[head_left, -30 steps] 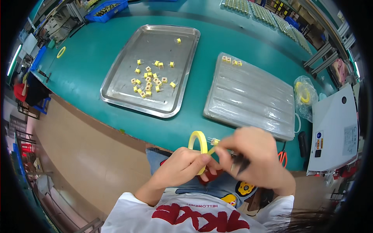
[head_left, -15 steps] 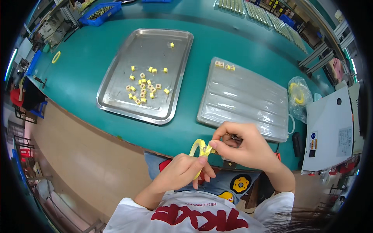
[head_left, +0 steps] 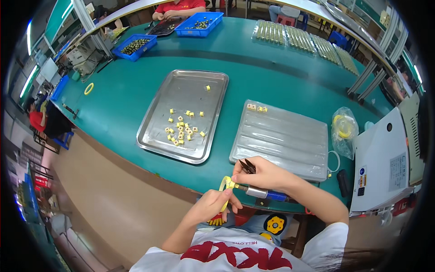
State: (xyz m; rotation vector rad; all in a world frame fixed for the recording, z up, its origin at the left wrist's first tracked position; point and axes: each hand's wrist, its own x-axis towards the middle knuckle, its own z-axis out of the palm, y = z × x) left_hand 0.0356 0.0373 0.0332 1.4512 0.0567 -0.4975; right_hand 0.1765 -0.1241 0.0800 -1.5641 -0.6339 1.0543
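A long green worktop [head_left: 122, 97] fills a busy workroom, with blue bins [head_left: 198, 32] of small parts and a co-worker [head_left: 181, 6] in red across its far side. At the near edge, a person in a white shirt works with both hands. The left hand [head_left: 210, 205] has its grip closed around a roll of yellow tape [head_left: 222, 186], held upright just off the worktop's edge. The right hand [head_left: 265, 174] meets it, thumb and forefinger pinched together at the roll's upper side, where a small yellow component [head_left: 230, 183] shows; whether the fingertips press component or tape cannot be told. A dark-tipped tool [head_left: 248, 167] juts from that same closed grip. Just below lies a blue-and-silver tool [head_left: 259, 192]. Beyond the hands, a metal tray [head_left: 186, 90] carries scattered yellow components [head_left: 181, 128], most of them clustered toward its nearer half. To its right, four more sit in a row at the far left corner of a clear plastic case [head_left: 281, 140].
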